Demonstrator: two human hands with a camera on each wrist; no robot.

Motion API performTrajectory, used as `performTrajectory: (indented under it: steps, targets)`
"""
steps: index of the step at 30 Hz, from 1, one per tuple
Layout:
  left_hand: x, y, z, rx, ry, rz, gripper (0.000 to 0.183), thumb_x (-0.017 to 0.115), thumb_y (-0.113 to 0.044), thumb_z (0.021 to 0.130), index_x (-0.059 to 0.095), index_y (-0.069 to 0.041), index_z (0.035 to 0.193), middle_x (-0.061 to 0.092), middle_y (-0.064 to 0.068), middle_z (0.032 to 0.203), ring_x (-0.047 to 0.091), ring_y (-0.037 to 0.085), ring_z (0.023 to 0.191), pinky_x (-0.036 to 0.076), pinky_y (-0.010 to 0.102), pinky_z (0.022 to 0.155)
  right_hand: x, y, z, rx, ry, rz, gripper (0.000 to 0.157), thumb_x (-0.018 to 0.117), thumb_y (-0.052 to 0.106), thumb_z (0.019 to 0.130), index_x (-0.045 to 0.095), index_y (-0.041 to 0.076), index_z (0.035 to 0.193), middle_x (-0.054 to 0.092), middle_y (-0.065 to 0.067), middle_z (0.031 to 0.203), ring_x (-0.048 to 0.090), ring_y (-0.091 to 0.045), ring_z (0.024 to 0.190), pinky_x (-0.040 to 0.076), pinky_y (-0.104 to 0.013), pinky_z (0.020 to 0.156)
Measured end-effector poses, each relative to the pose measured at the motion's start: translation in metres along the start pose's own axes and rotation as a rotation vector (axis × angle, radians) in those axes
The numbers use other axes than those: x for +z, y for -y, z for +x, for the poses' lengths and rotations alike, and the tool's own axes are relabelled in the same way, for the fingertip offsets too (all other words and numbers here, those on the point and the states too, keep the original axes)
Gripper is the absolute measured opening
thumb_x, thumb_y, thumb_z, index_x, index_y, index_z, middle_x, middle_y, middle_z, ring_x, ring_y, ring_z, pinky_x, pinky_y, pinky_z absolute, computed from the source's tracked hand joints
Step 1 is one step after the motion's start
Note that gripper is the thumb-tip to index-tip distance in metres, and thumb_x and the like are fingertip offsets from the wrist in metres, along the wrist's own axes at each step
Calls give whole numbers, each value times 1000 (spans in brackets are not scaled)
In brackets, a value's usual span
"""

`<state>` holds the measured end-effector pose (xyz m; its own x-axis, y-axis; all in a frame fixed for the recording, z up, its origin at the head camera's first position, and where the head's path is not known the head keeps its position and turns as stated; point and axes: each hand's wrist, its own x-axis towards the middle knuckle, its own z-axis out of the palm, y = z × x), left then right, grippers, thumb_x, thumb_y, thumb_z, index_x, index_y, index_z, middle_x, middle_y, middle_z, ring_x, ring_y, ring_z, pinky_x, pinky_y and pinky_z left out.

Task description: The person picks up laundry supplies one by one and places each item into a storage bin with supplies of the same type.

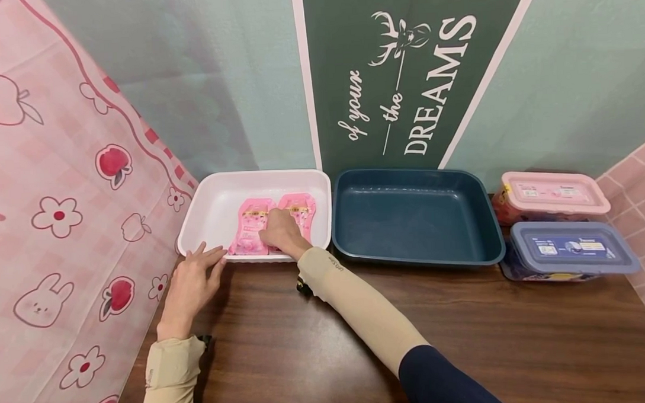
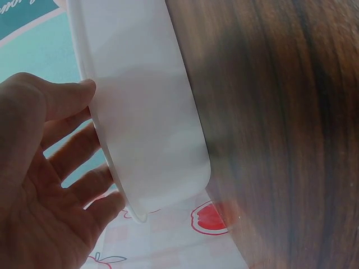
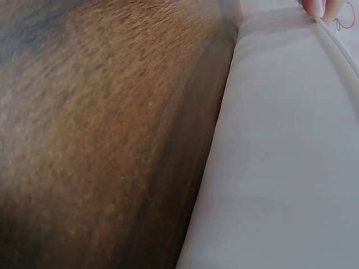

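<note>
A white tray (image 1: 211,217) sits at the left against the wall, with pink printed pouches lying flat in its right half. My left hand (image 1: 193,286) touches its near left corner, fingers fairly straight. In the left wrist view, the thumb of my left hand (image 2: 56,140) meets the rim of the white tray (image 2: 146,112). My right hand (image 1: 283,231) reaches in over the near rim, its fingers bent down between the left pouch (image 1: 255,218) and the right pouch (image 1: 303,207). Its fingertips are hidden, so I cannot tell whether they grip a pouch.
A dark blue tray (image 1: 413,216) stands right of the white one. Further right are a pink-lidded box (image 1: 554,193) and a blue-lidded box (image 1: 575,249). All stand on a brown wooden table (image 1: 284,339). A pink patterned curtain (image 1: 60,175) borders the left side.
</note>
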<state>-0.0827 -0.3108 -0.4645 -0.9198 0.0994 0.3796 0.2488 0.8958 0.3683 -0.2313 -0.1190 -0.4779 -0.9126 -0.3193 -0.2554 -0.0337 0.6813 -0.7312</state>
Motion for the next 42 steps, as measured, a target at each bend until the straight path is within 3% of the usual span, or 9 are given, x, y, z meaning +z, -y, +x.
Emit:
performTrajectory:
  steps: [10,15,21,28,32,42]
  targets:
    - [0,1,1,6,1,6,24,73,-7,98,79,2,120,76,22,124,62,55,130,40,80,111,-2,5,-3,-49,-11,6,44,71,21,100,54,11,60,37,3,49,38,-10,41,28,-23,39]
    - [0,0,1,6,4,2,24,73,-6,98,79,2,120,77,22,124,62,55,130,40,80,111,-6,8,-8,-73,-32,-2,48,72,26,102,53,12,60,37,3,49,37,-10,41,27,-22,38]
    - [0,-2,1,5,1,2,23,73,-6,98,79,2,119,76,22,125,62,55,130,40,80,111,-17,10,-16,-137,-96,-55,40,73,26,100,55,14,67,40,6,55,38,-7,48,29,-22,42]
    - [0,-1,0,2,-9,3,22,74,-6,97,79,3,117,76,22,124,62,56,130,40,80,110,-38,13,-37,-260,-163,-65,18,74,23,100,66,14,86,64,2,72,56,-8,50,42,-21,49]
    - [1,-1,-1,3,-17,-6,21,73,-5,98,80,2,116,76,23,124,62,56,129,41,81,110,-50,13,-53,-327,-187,-75,13,75,23,99,70,13,95,70,1,82,61,-10,58,50,-23,57]
    - [1,-2,-1,5,-21,-15,20,74,-5,97,80,2,116,77,23,124,62,57,129,40,81,109,-77,-7,-84,-453,-279,-135,11,75,21,98,72,13,91,70,4,78,63,-10,69,52,-25,62]
